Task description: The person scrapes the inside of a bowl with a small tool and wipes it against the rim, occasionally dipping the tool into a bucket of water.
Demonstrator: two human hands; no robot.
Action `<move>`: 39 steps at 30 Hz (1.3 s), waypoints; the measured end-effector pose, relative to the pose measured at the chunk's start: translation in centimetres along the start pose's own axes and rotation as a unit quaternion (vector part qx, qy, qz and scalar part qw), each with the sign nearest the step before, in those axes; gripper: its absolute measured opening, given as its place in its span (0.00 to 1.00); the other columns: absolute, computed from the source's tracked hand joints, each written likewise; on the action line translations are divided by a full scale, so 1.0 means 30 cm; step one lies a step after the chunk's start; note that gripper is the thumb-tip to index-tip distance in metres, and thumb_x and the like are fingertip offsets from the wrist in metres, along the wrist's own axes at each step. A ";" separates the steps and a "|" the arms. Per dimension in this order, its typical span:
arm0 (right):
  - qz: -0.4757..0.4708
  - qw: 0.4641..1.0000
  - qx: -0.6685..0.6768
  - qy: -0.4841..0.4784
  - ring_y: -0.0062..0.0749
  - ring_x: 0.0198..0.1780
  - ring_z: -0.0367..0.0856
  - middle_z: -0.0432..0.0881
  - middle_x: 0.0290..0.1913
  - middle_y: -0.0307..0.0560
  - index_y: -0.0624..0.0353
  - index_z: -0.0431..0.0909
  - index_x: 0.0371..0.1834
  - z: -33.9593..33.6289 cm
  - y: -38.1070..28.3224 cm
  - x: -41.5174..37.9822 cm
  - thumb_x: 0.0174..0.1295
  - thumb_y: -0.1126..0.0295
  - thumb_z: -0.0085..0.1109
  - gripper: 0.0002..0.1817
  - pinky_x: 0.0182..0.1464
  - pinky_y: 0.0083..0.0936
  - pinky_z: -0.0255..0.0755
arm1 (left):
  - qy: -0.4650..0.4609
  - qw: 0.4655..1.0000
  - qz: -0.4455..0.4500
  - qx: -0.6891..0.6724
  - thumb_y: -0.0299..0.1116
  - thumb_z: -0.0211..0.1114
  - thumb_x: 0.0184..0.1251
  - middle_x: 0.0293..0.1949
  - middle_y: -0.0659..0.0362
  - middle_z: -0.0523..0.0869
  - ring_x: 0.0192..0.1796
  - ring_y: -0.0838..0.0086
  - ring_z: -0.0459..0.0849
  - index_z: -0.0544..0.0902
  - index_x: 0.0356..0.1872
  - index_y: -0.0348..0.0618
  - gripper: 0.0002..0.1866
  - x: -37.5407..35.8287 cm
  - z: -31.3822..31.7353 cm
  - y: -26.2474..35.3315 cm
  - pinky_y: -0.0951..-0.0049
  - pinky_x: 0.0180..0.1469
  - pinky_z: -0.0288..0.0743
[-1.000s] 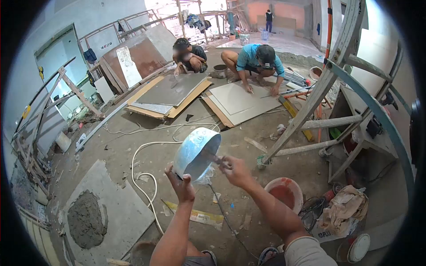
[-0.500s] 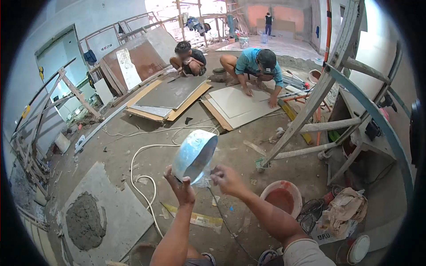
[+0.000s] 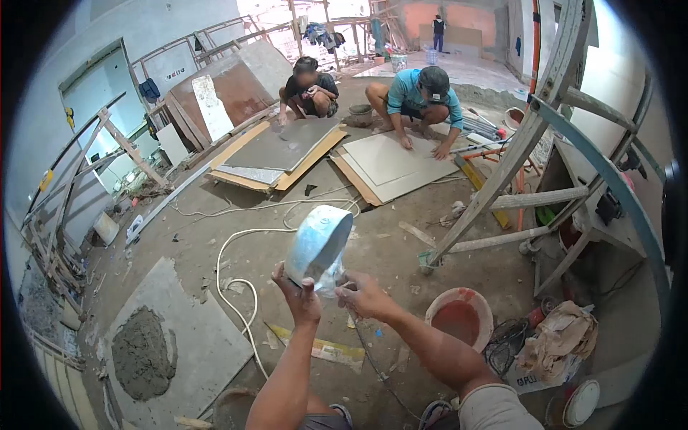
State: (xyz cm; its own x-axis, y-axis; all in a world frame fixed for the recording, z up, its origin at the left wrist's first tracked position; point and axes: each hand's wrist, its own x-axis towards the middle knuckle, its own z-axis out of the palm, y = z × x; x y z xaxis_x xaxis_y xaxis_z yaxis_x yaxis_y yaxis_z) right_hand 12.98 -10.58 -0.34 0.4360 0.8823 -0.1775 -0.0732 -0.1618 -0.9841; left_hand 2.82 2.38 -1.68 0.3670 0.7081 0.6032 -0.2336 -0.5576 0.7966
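Above the white hose, tilted on its side: blue bowl [image 3: 318, 244], gripped from below.

Left of the bowl, on the floor: grey tile [image 3: 190, 337] with a mound of mortar [image 3: 142, 352]. Just left of and under the bowl, looping across the concrete: white hose [image 3: 236, 287]. Under the bowl's lower edge: left hand [image 3: 301, 297], fingers closed around the rim, holding it up. Just right of the bowl: right hand [image 3: 362, 295], fingers pressed together on a small tool whose blade reaches toward the bowl's open mouth. Right of and below the bowl: red bucket [image 3: 459, 317] on the floor. Far beyond the bowl: two people crouched over large tiles [image 3: 390, 161].
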 end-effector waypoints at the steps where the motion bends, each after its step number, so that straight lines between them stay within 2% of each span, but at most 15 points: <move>1: 0.001 1.000 0.004 -0.003 0.27 0.33 0.81 0.85 0.35 0.48 0.65 0.76 0.50 -0.008 0.008 0.011 0.68 0.66 0.60 0.14 0.37 0.25 0.73 | -0.001 1.000 -0.001 0.005 0.74 0.49 0.64 0.58 0.49 0.64 0.62 0.63 0.66 0.56 0.65 0.39 0.47 0.002 -0.006 -0.018 0.60 0.66 0.60; 3: -0.065 0.996 0.031 -0.044 0.31 0.25 0.82 0.85 0.32 0.49 0.65 0.77 0.49 -0.041 0.043 0.037 0.67 0.67 0.60 0.13 0.24 0.29 0.74 | 0.002 1.000 0.018 -0.010 0.66 0.45 0.73 0.61 0.48 0.62 0.64 0.64 0.63 0.53 0.68 0.37 0.41 0.017 -0.026 -0.051 0.62 0.68 0.58; 5: -0.081 0.995 0.052 -0.013 0.30 0.25 0.81 0.85 0.31 0.49 0.64 0.77 0.50 -0.062 0.044 0.048 0.66 0.68 0.61 0.14 0.23 0.29 0.73 | 0.001 0.999 0.032 0.015 0.63 0.43 0.75 0.60 0.48 0.63 0.63 0.64 0.64 0.54 0.68 0.37 0.38 0.029 -0.028 -0.017 0.65 0.67 0.57; 6: -0.177 0.974 -0.081 0.115 0.28 0.25 0.81 0.85 0.30 0.48 0.64 0.78 0.50 -0.078 0.042 0.055 0.65 0.68 0.61 0.14 0.23 0.28 0.72 | 0.012 0.999 0.034 0.030 0.64 0.42 0.75 0.60 0.49 0.63 0.63 0.64 0.64 0.54 0.68 0.37 0.39 0.030 -0.029 -0.014 0.65 0.68 0.57; 7: -0.265 0.911 -0.209 0.238 0.26 0.25 0.80 0.85 0.30 0.47 0.64 0.78 0.49 -0.081 0.041 0.059 0.65 0.68 0.61 0.14 0.23 0.27 0.72 | 0.022 0.998 0.035 0.044 0.64 0.42 0.75 0.60 0.49 0.63 0.63 0.64 0.64 0.54 0.68 0.38 0.39 0.029 -0.029 -0.013 0.65 0.68 0.56; 11: -0.249 0.904 -0.251 0.242 0.34 0.29 0.84 0.85 0.30 0.52 0.65 0.79 0.48 -0.053 -0.019 0.005 0.64 0.68 0.61 0.14 0.28 0.32 0.74 | -0.026 0.999 0.028 0.037 0.67 0.39 0.74 0.60 0.48 0.62 0.63 0.62 0.64 0.54 0.67 0.38 0.40 0.027 -0.021 0.030 0.61 0.68 0.56; 13: -0.019 0.997 -0.077 0.016 0.48 0.36 0.87 0.86 0.33 0.59 0.66 0.79 0.48 -0.039 -0.075 -0.024 0.64 0.69 0.61 0.14 0.37 0.38 0.77 | -0.029 0.997 0.046 0.056 0.66 0.38 0.74 0.60 0.48 0.61 0.63 0.62 0.64 0.54 0.67 0.37 0.40 0.017 -0.009 0.009 0.63 0.68 0.57; 17: -0.043 0.997 -0.038 0.051 0.47 0.35 0.87 0.86 0.32 0.58 0.67 0.79 0.47 -0.079 -0.064 -0.001 0.64 0.68 0.62 0.14 0.36 0.38 0.76 | 0.008 1.000 0.007 0.019 0.68 0.39 0.73 0.59 0.50 0.62 0.62 0.63 0.64 0.55 0.66 0.39 0.40 0.031 -0.009 0.012 0.63 0.67 0.57; 19: -0.230 0.892 -0.290 0.261 0.31 0.30 0.84 0.85 0.30 0.50 0.67 0.80 0.47 -0.105 -0.037 0.022 0.64 0.68 0.62 0.14 0.29 0.30 0.74 | -0.008 1.000 0.020 -0.003 0.67 0.40 0.74 0.59 0.50 0.62 0.62 0.64 0.64 0.55 0.66 0.40 0.39 0.028 -0.013 0.015 0.63 0.67 0.58; 23: -0.249 0.925 -0.192 0.214 0.31 0.31 0.84 0.85 0.30 0.50 0.66 0.80 0.48 -0.054 -0.017 0.011 0.64 0.69 0.62 0.13 0.29 0.30 0.73 | -0.037 0.999 0.004 -0.030 0.69 0.47 0.69 0.58 0.49 0.64 0.61 0.64 0.66 0.54 0.66 0.40 0.42 0.020 -0.012 0.024 0.62 0.66 0.60; 25: -0.010 0.996 -0.086 0.021 0.43 0.37 0.87 0.87 0.34 0.55 0.64 0.80 0.49 -0.052 -0.099 -0.037 0.65 0.70 0.61 0.12 0.36 0.36 0.76 | -0.001 0.999 -0.030 -0.025 0.70 0.48 0.68 0.58 0.49 0.65 0.61 0.63 0.66 0.54 0.65 0.40 0.44 0.022 -0.010 -0.006 0.62 0.65 0.60; 29: -0.110 0.988 -0.037 0.098 0.32 0.22 0.79 0.82 0.29 0.60 0.68 0.78 0.47 -0.088 -0.041 0.004 0.64 0.68 0.61 0.14 0.32 0.35 0.75 | -0.002 1.000 0.000 -0.007 0.69 0.42 0.71 0.59 0.50 0.63 0.63 0.64 0.66 0.56 0.66 0.40 0.41 0.029 -0.006 0.005 0.62 0.67 0.58; 31: -0.153 0.930 -0.244 0.230 0.36 0.25 0.83 0.83 0.30 0.61 0.66 0.80 0.46 -0.102 -0.062 0.000 0.63 0.71 0.61 0.12 0.33 0.35 0.76 | -0.028 0.999 0.000 -0.031 0.69 0.42 0.71 0.59 0.50 0.64 0.63 0.64 0.66 0.55 0.67 0.40 0.42 0.025 -0.003 0.021 0.62 0.68 0.58; 34: -0.254 0.905 -0.272 0.206 0.43 0.31 0.86 0.84 0.32 0.61 0.63 0.81 0.44 -0.086 -0.028 0.010 0.60 0.74 0.61 0.10 0.35 0.36 0.75 | -0.032 0.998 -0.023 -0.040 0.71 0.48 0.68 0.57 0.50 0.64 0.60 0.64 0.67 0.54 0.66 0.39 0.44 0.022 0.007 0.017 0.63 0.65 0.61; 39: -0.217 0.921 -0.278 0.166 0.55 0.39 0.85 0.85 0.35 0.62 0.62 0.82 0.44 -0.112 -0.059 -0.009 0.59 0.74 0.61 0.10 0.40 0.39 0.75 | -0.029 0.998 -0.019 -0.046 0.69 0.49 0.68 0.57 0.51 0.64 0.59 0.65 0.67 0.54 0.67 0.40 0.44 0.023 0.001 -0.018 0.63 0.65 0.61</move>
State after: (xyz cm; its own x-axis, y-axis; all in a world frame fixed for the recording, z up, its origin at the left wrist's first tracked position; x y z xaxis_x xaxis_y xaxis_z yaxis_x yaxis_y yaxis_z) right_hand 16.01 -12.02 1.47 0.5725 0.7483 0.3352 0.6037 -0.1081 -0.7898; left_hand 3.23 3.17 -1.69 0.4274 0.7004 0.5716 -0.2994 -0.4869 0.8205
